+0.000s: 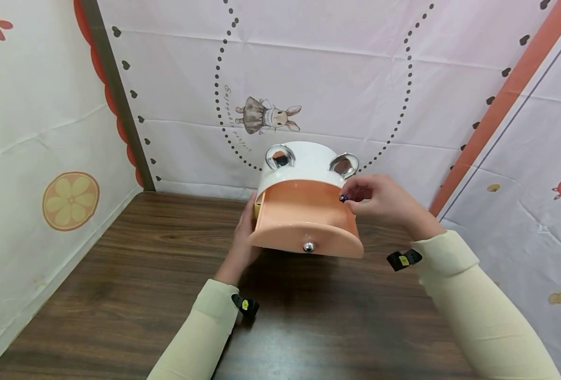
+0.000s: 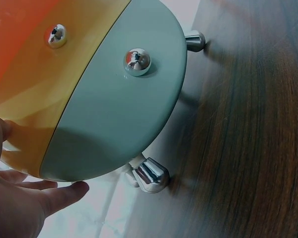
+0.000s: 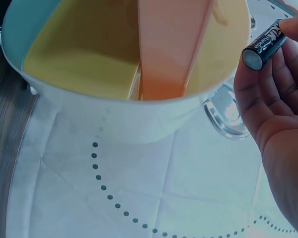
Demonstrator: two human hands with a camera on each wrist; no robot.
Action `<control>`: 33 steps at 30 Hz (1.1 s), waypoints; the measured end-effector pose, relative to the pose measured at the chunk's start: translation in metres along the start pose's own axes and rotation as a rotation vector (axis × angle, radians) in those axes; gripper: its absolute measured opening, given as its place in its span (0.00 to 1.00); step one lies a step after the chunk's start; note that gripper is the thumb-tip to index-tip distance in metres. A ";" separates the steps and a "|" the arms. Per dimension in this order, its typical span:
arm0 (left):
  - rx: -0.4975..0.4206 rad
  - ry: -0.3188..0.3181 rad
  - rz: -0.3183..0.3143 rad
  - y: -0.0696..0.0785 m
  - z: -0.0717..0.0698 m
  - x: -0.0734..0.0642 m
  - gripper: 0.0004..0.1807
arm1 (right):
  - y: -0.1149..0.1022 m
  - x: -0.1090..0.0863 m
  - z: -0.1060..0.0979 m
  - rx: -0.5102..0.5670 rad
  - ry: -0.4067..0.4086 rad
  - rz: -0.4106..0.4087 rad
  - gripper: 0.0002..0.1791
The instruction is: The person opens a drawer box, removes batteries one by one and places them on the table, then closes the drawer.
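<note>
A round drawer box [image 1: 304, 158] with a white shell stands on the table, its top peach drawer [image 1: 306, 240] pulled out. Beside the drawer's right rim, my right hand [image 1: 380, 200] pinches a small dark battery [image 3: 264, 47] between thumb and fingers. The battery's flat grey end shows in the right wrist view. At the box's left side, my left hand [image 1: 246, 232] rests against it with fingers extended. In the left wrist view, its thumb lies by the yellow drawer [image 2: 35, 94], above the pale green drawer [image 2: 109, 104]. The peach drawer's visible floor is bare.
Two shiny silver ears [image 1: 280, 157] stick up from the box top. Silver feet [image 2: 151, 175] carry it on the dark wooden table [image 1: 166, 274]. Printed cloth walls [image 1: 332, 79] stand close behind and on both sides.
</note>
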State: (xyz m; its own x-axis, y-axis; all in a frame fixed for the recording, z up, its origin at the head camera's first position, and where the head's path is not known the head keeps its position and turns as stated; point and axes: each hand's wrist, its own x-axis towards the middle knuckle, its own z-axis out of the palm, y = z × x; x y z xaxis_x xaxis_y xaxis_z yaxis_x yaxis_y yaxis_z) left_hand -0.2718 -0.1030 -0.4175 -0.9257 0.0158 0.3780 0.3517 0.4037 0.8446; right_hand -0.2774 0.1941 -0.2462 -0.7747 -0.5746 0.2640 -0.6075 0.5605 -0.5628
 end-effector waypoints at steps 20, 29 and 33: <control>-0.024 0.002 -0.013 0.000 0.000 -0.002 0.50 | 0.026 -0.017 -0.007 -0.002 0.156 0.074 0.08; -0.008 0.003 -0.003 0.000 0.000 -0.001 0.49 | 0.037 -0.021 -0.006 -0.039 0.168 0.140 0.09; -0.017 0.002 -0.003 -0.001 0.000 0.000 0.49 | 0.043 -0.022 -0.005 -0.077 0.156 0.166 0.08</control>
State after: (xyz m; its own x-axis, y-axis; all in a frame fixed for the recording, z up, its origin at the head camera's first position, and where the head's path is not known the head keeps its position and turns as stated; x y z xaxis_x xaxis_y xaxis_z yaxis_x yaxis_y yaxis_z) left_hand -0.2722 -0.1029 -0.4181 -0.9264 0.0130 0.3763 0.3515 0.3885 0.8518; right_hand -0.2869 0.2339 -0.2722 -0.8790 -0.3755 0.2938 -0.4768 0.6867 -0.5488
